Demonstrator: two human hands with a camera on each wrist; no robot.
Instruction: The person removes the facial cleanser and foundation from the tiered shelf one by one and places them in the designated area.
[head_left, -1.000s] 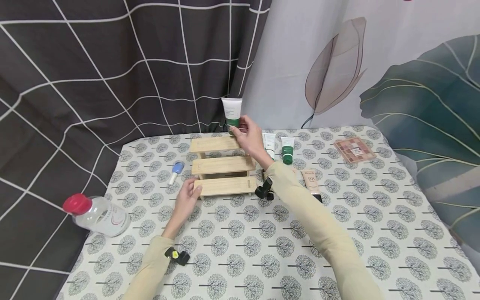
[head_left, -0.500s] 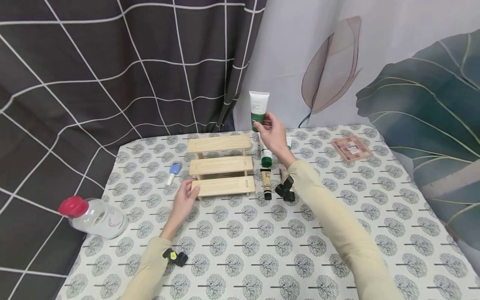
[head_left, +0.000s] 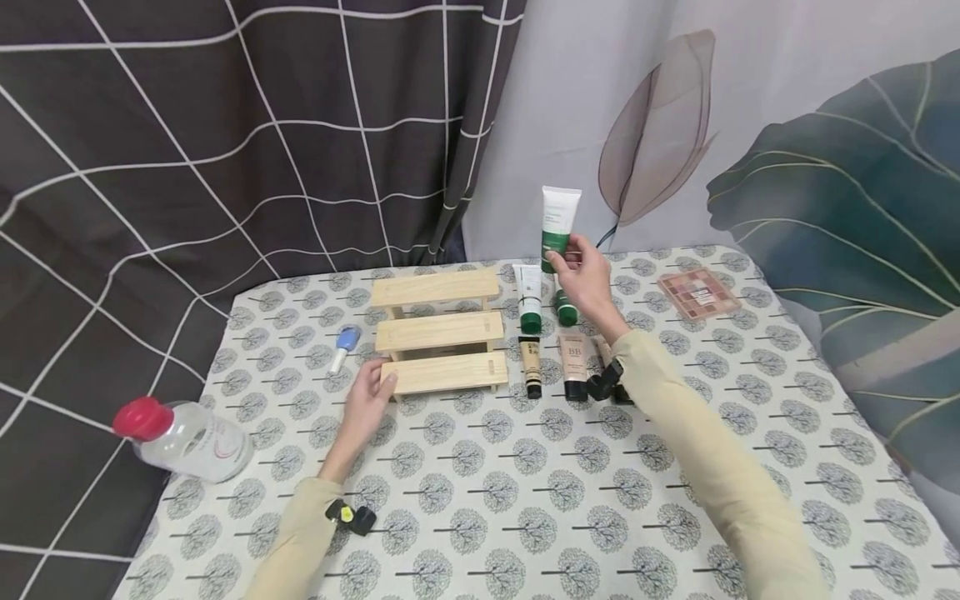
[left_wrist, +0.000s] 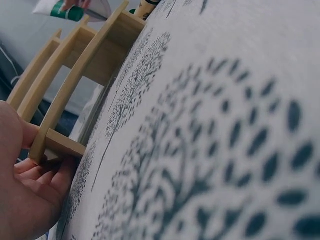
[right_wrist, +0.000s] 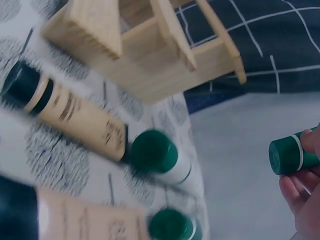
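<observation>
My right hand (head_left: 587, 279) pinches a white and green squeeze tube (head_left: 559, 218) by its green lower end, cap down, raised above the back of the table. In the right wrist view its green cap (right_wrist: 283, 156) shows beside my fingers. A three-step wooden rack (head_left: 442, 332) stands on the table to the left. My left hand (head_left: 368, 396) grips the left end of its lowest step; in the left wrist view the thumb lies above the board and the fingers (left_wrist: 50, 180) curl beneath. Two more green-capped tubes lie under the raised one, a white one (head_left: 529, 296) and a partly hidden one (head_left: 566, 310).
In front of those lie a small beige tube (head_left: 531, 367), a BB cream tube (head_left: 574, 367) and another tube partly behind my right wrist. A makeup palette (head_left: 699, 293) lies at the right. Left are a blue and white bottle (head_left: 345, 346) and a red-capped clear bottle (head_left: 191, 437).
My right hand has moved right with the squeeze tube, from above the rack's top step to above the other tubes. My left hand stays at the rack.
</observation>
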